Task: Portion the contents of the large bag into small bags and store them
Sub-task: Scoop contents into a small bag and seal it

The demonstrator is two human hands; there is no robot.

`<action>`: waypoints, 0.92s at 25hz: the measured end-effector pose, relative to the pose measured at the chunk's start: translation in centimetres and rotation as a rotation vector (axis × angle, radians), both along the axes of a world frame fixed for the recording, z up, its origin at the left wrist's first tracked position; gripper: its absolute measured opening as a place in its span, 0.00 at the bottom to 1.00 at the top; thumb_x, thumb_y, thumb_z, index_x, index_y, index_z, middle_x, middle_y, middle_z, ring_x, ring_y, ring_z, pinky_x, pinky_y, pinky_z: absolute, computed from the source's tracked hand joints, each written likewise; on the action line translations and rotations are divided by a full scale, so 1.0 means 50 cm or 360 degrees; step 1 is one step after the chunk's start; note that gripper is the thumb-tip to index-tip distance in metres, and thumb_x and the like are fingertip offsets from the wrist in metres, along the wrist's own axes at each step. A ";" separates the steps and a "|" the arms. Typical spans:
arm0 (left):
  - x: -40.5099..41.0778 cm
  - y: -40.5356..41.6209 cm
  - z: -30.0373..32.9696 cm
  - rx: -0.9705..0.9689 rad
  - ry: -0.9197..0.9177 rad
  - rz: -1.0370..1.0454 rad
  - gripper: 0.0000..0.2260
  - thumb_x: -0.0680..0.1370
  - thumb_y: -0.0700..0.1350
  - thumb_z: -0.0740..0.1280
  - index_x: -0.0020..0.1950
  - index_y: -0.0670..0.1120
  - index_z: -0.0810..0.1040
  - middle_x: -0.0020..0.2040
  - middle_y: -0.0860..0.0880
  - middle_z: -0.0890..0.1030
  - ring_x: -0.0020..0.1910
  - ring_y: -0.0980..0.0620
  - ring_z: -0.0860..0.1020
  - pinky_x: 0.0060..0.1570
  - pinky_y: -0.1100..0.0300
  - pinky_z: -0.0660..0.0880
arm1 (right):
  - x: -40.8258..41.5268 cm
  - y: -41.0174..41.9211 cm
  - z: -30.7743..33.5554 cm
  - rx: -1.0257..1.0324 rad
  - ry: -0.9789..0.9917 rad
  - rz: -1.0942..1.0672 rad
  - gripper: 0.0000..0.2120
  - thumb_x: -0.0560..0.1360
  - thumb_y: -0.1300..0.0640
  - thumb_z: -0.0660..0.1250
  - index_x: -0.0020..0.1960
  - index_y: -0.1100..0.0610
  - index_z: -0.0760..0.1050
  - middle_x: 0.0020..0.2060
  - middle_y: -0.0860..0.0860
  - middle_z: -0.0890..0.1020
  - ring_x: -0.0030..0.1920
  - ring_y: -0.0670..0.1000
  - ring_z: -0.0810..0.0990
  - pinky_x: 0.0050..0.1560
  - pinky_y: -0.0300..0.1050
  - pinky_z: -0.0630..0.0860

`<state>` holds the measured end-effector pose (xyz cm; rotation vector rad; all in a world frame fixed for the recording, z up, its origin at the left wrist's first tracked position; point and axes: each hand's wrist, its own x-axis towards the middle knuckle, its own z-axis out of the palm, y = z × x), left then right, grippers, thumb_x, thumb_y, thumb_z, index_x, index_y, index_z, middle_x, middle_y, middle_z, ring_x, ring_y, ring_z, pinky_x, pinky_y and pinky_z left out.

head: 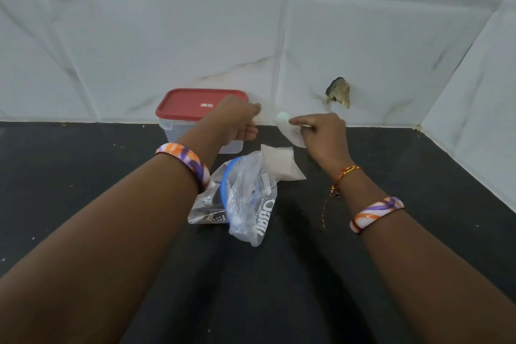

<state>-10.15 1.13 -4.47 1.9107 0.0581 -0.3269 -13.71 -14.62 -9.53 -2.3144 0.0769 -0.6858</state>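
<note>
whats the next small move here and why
Probably bring the left hand across to take the other edge of the small bag that the right hand pinches above the counter. The left hand looks free in front of the red-lidded container, whose lid is on, and one filled packet already lies down.

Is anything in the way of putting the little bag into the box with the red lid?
Yes. The red lid is on the box, covering its top. The right hand holds the little bag beside it; the left hand is at the lid.
</note>
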 end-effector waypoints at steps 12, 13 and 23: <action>-0.083 0.125 0.043 -0.0703 0.0319 0.0103 0.02 0.77 0.31 0.62 0.49 0.36 0.73 0.40 0.42 0.76 0.38 0.48 0.79 0.47 0.54 0.78 | -0.141 0.062 0.123 0.0260 0.0192 0.0483 0.12 0.72 0.69 0.67 0.55 0.62 0.80 0.51 0.54 0.83 0.50 0.45 0.81 0.57 0.33 0.75; -0.089 0.135 0.044 -0.0705 0.0282 0.0142 0.04 0.77 0.31 0.62 0.51 0.36 0.73 0.42 0.42 0.77 0.42 0.47 0.79 0.49 0.52 0.77 | -0.150 0.067 0.128 0.0393 0.0130 0.0439 0.12 0.73 0.68 0.67 0.55 0.62 0.80 0.51 0.56 0.83 0.48 0.44 0.81 0.57 0.35 0.76; -0.199 0.144 0.050 -0.0748 -0.0170 -0.0091 0.02 0.75 0.35 0.66 0.45 0.37 0.77 0.43 0.40 0.81 0.36 0.47 0.82 0.34 0.60 0.81 | -0.191 0.230 0.126 0.1156 -0.0247 0.0003 0.12 0.73 0.62 0.68 0.56 0.60 0.77 0.41 0.56 0.83 0.40 0.51 0.84 0.43 0.47 0.83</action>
